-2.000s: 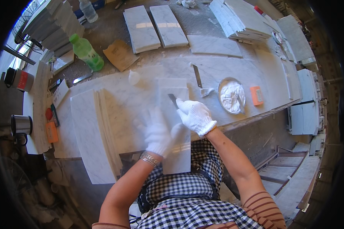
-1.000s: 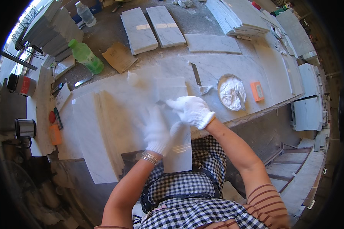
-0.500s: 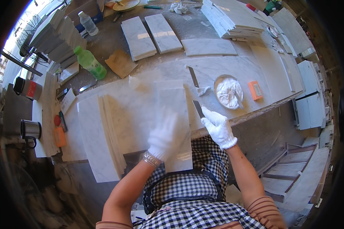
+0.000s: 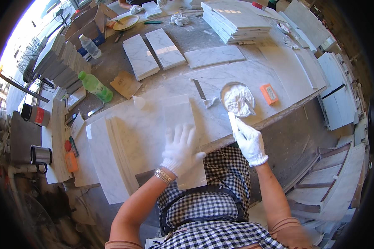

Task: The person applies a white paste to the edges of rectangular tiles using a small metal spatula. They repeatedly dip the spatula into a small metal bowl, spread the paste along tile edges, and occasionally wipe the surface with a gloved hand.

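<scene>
My left hand (image 4: 178, 150), in a white knitted glove, hovers or rests over a pale marble tile (image 4: 194, 177), fingers spread and slightly blurred; whether it touches, I cannot tell. My gloved right hand (image 4: 251, 146) grips a thin flat scraper blade (image 4: 232, 120), which now looks whitish and points up toward a round bowl (image 4: 221, 99). Thick white paste (image 4: 236, 98) fills that bowl, and a flat strip sticks in it at the right. Left of the bowl lie another dark blade (image 4: 199, 89) and a small grey-white scrap (image 4: 210, 102).
An orange box (image 4: 269, 94) sits right of the bowl. Leaning tiles (image 4: 108, 157) stand at my left. Farther off are a green bottle (image 4: 96, 88), loose tiles (image 4: 140, 57) and a tall tile stack (image 4: 237, 23). Another person's gloved hand (image 4: 136, 9) shows at the far edge.
The view has shifted, bringing another person's hands in at the top. My left fingers have spread. The blade in my right hand has turned from dark to whitish and is nearer the bowl.
</scene>
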`<state>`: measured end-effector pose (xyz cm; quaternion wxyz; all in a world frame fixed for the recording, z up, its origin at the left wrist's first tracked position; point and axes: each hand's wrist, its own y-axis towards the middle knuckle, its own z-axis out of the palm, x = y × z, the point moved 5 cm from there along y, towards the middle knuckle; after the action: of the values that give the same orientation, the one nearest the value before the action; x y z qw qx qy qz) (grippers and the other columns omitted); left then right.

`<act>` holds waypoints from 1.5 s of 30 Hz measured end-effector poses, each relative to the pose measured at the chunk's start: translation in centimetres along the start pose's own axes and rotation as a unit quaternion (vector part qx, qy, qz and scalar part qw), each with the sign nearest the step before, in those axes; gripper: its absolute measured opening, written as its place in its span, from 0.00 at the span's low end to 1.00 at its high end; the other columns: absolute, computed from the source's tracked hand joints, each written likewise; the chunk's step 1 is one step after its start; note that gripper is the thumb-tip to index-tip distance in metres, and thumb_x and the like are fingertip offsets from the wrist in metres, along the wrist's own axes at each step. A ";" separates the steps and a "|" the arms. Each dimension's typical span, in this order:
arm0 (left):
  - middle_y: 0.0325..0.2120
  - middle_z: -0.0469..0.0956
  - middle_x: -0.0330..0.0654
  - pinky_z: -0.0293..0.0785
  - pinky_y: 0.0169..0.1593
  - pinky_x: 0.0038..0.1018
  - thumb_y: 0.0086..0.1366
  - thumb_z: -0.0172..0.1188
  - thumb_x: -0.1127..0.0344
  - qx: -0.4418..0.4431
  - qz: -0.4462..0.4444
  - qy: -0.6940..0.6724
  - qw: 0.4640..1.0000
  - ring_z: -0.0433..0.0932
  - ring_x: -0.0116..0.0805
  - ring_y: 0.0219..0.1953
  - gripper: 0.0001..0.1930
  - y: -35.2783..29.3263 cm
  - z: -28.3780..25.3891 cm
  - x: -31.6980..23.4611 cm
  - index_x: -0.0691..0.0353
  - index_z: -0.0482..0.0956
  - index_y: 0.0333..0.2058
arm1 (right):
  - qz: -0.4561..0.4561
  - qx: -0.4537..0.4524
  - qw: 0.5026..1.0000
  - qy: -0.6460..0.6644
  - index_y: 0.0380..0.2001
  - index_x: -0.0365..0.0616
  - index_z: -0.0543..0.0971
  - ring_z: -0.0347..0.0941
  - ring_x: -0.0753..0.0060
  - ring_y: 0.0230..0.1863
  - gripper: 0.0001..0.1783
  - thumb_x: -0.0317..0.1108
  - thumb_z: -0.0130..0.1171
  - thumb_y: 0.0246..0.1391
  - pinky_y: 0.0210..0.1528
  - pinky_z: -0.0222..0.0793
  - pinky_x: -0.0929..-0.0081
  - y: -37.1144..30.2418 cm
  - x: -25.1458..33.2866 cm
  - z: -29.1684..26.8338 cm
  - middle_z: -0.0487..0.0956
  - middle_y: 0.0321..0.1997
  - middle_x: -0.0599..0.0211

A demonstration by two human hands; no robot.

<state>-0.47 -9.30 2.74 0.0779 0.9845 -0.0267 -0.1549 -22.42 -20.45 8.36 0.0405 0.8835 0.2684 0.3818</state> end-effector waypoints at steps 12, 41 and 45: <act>0.70 0.63 0.55 0.38 0.75 0.68 0.65 0.62 0.38 0.056 -0.122 0.009 0.991 0.56 0.57 0.75 0.44 4.1 -1.1 1.2 0.59 0.63 0.72 | 0.011 0.055 0.941 -0.333 0.39 0.49 0.86 0.84 0.49 0.39 0.11 0.34 0.55 0.60 0.42 0.80 0.52 6.7 -3.3 2.0 0.86 0.33 0.56; 0.68 0.64 0.53 0.44 0.72 0.71 0.54 0.74 0.44 0.033 -0.047 -0.048 0.997 0.58 0.59 0.72 0.44 -4.3 -2.1 1.4 0.60 0.71 0.65 | -0.179 0.209 0.808 -0.521 0.42 0.56 0.87 0.75 0.55 0.50 0.12 0.36 0.58 0.59 0.54 0.64 0.37 12.4 -0.8 12.4 0.83 0.39 0.71; 0.70 0.63 0.53 0.43 0.72 0.70 0.55 0.73 0.43 0.048 -0.059 -0.067 0.995 0.57 0.60 0.73 0.44 -4.3 -1.6 1.6 0.61 0.71 0.66 | -0.266 0.047 0.872 -0.408 0.43 0.54 0.86 0.74 0.58 0.46 0.12 0.35 0.58 0.56 0.49 0.67 0.50 11.9 1.7 10.8 0.81 0.32 0.68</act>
<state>1.63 -4.95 3.09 0.0192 0.9743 0.0190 -0.2234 -8.67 -28.26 5.14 0.2048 0.8565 0.4709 -0.0516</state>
